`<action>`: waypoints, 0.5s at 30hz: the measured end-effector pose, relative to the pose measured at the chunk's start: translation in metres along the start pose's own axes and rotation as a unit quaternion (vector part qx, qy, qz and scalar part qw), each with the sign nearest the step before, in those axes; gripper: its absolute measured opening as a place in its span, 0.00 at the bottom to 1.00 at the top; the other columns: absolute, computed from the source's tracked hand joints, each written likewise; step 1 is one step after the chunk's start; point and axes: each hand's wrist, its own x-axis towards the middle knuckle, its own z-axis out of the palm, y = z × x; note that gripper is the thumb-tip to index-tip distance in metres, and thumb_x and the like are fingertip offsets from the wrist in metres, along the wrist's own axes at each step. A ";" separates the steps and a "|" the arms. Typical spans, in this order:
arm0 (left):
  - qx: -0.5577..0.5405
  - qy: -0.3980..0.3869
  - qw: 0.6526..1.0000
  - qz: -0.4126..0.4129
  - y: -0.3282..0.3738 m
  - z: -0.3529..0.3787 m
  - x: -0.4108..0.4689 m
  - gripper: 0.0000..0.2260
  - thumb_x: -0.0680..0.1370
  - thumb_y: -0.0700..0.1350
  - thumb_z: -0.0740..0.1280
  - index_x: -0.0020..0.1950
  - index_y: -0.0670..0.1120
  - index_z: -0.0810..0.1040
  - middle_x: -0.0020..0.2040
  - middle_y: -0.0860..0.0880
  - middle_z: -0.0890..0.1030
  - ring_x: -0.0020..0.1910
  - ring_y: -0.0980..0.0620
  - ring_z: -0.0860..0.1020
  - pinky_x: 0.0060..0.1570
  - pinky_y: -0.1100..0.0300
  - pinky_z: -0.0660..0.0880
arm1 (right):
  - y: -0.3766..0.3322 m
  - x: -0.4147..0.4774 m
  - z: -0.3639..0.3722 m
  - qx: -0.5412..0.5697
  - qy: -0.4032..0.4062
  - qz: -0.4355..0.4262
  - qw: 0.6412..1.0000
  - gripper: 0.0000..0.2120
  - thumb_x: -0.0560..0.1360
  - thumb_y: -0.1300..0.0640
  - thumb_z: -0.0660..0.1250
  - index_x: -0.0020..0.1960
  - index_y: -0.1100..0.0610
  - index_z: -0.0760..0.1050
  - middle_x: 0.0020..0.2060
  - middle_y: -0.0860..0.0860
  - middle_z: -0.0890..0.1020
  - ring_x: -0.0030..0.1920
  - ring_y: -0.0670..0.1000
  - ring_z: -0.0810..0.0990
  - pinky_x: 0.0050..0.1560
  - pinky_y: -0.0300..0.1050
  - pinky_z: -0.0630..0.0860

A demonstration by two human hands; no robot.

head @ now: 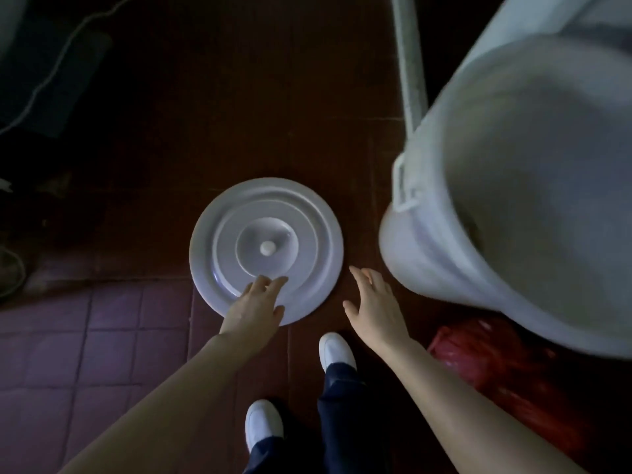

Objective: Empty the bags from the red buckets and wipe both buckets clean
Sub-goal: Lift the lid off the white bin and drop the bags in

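On the dark floor lies a round white lid (307, 230). The left hand (254, 304) reaches over its near rim, fingers straight; contact is unclear. The right hand (374, 302) is spread just beside the lid. A red bag (506, 367) sits at lower right, partly hidden by a big white bucket (441, 265).

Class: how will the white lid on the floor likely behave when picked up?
The lid looks like moulded plastic with raised rings, so probably light and stiff. Lying flat, it should not roll; its smooth surface may be slippery.
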 end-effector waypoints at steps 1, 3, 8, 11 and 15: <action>0.011 -0.004 1.000 0.020 0.018 -0.009 -0.014 0.25 0.79 0.45 0.63 0.76 0.51 0.63 0.68 0.49 0.68 0.67 0.48 0.68 0.60 0.51 0.73 | 0.001 -0.019 -0.014 0.004 0.008 0.008 1.000 0.31 0.78 0.52 0.65 0.77 0.51 0.57 0.73 0.51 0.63 0.72 0.53 0.65 0.68 0.49 0.67; 0.040 -0.011 0.997 0.059 0.053 -0.024 -0.038 0.24 0.80 0.46 0.63 0.75 0.52 0.63 0.68 0.50 0.68 0.66 0.50 0.68 0.59 0.52 0.73 | 0.006 -0.056 -0.039 0.017 0.021 0.024 0.999 0.30 0.78 0.52 0.65 0.77 0.52 0.58 0.73 0.51 0.64 0.71 0.53 0.66 0.68 0.49 0.69; 0.096 -0.019 0.985 0.141 0.131 -0.037 -0.076 0.23 0.80 0.47 0.62 0.75 0.53 0.63 0.65 0.51 0.70 0.63 0.51 0.71 0.55 0.55 0.74 | 0.039 -0.137 -0.077 0.071 0.059 0.078 0.993 0.28 0.78 0.52 0.65 0.75 0.53 0.62 0.72 0.51 0.65 0.71 0.52 0.66 0.69 0.48 0.68; 0.104 -0.033 0.980 0.165 0.175 -0.028 -0.087 0.22 0.81 0.49 0.61 0.75 0.54 0.62 0.63 0.51 0.71 0.61 0.50 0.72 0.56 0.54 0.73 | 0.076 -0.178 -0.092 0.091 0.072 0.117 0.986 0.25 0.78 0.53 0.65 0.74 0.55 0.65 0.70 0.51 0.67 0.71 0.50 0.66 0.71 0.44 0.65; 0.129 -0.064 0.968 0.206 0.235 0.002 -0.100 0.22 0.80 0.49 0.60 0.74 0.53 0.65 0.61 0.51 0.74 0.60 0.51 0.74 0.56 0.54 0.73 | 0.140 -0.234 -0.106 0.120 0.087 0.195 0.970 0.22 0.78 0.53 0.66 0.70 0.56 0.69 0.67 0.52 0.70 0.68 0.52 0.69 0.69 0.44 0.67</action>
